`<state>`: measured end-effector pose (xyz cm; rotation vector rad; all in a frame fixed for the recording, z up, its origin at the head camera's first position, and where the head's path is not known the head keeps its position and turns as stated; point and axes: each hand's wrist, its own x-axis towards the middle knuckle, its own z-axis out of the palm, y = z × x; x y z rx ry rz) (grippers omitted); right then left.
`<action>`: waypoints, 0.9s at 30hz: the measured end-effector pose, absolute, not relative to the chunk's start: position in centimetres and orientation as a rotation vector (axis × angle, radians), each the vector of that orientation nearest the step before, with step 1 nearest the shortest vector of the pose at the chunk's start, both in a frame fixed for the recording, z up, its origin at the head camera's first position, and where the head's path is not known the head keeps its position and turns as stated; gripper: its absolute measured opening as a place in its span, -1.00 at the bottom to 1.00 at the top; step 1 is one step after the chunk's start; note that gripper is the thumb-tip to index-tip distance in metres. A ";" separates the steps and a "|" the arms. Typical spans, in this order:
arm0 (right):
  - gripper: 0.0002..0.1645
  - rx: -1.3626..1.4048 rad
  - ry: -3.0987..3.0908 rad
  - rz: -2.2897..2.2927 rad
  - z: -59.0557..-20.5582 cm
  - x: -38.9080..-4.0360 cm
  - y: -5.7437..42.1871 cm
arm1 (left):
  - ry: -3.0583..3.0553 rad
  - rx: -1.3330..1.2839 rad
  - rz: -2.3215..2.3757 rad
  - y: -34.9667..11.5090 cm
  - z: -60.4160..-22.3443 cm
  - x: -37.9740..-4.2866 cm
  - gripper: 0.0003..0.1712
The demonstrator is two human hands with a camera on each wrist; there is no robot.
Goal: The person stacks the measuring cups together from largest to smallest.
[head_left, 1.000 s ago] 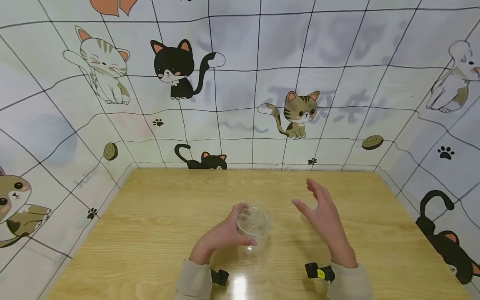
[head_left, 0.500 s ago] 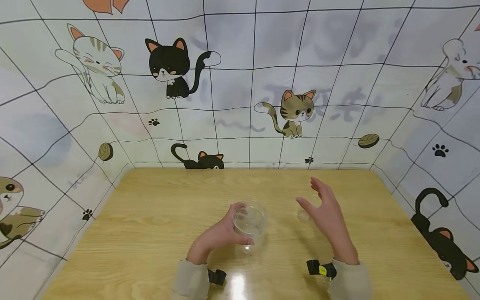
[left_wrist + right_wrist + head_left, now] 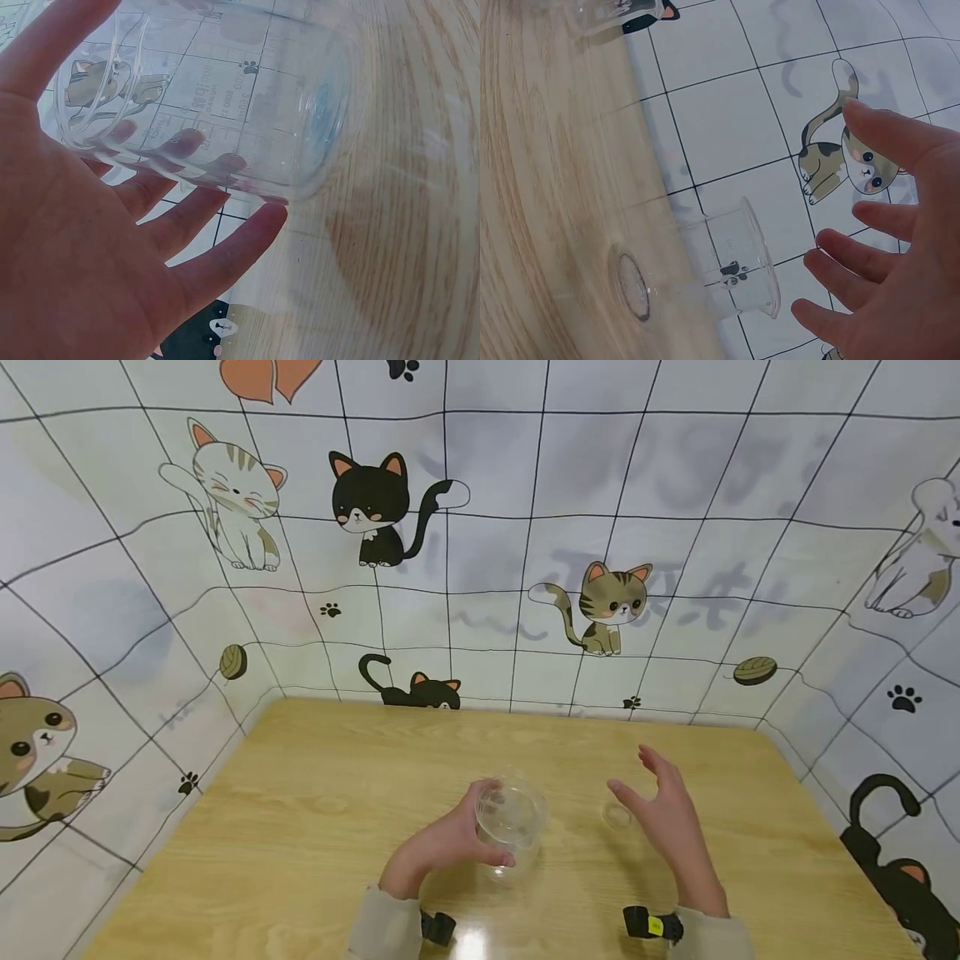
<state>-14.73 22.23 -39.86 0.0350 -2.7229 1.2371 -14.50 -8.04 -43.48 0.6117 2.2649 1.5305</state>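
My left hand [image 3: 450, 839] holds the large clear beaker [image 3: 517, 814]; to its right, my right hand [image 3: 669, 817] is spread wide beside the small beaker [image 3: 739, 259] on the tabletop [image 3: 337, 768]. With such see-through walls, misjudging the small one's rim could tip it.

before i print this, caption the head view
Left hand grips a large graduated beaker; right hand near a smaller beaker on a wood-grain table, cat-print backdrop.
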 end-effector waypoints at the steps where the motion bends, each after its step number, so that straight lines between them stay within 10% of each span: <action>1: 0.04 0.028 -2.738 1.241 -40.2 -14.5 22.3 | 2.258 0.608 1.530 -8.0 -43.7 -14.3 0.13; 27: 0.15 0.044 -2.856 1.378 -43.3 -16.3 23.7 | 2.328 0.601 1.437 -8.1 -43.0 -14.8 0.15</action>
